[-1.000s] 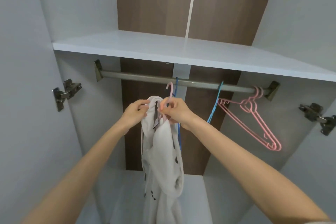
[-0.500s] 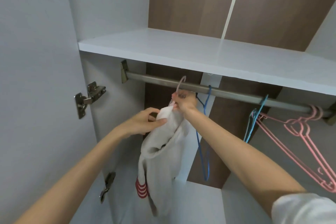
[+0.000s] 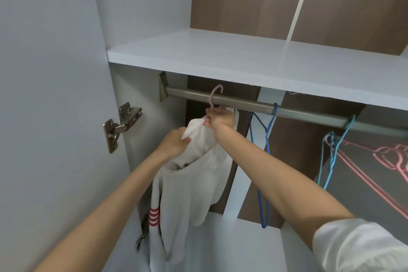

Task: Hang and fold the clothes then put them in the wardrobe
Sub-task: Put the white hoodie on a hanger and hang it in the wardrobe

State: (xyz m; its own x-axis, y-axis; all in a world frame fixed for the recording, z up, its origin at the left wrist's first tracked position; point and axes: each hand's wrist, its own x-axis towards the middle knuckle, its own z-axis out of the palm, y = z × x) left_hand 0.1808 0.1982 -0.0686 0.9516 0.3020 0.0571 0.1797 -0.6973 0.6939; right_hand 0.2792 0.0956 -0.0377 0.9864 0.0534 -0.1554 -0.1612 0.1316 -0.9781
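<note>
White garment [image 3: 189,185] hangs on a pink hanger [image 3: 215,95], hook at the rail [image 3: 298,111], 12 o'clock of our right hand [image 3: 220,118], which grips the hanger's neck. Left hand [image 3: 174,144], at 8 o'clock, pinches shoulder cloth. We judge it soft, light and slip-prone, so hold the stiff neck.

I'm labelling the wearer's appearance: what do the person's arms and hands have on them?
The right arm has a white sleeve above the elbow; the left arm shows none. No watch, ring or glove shows on the left hand or right hand.
</note>
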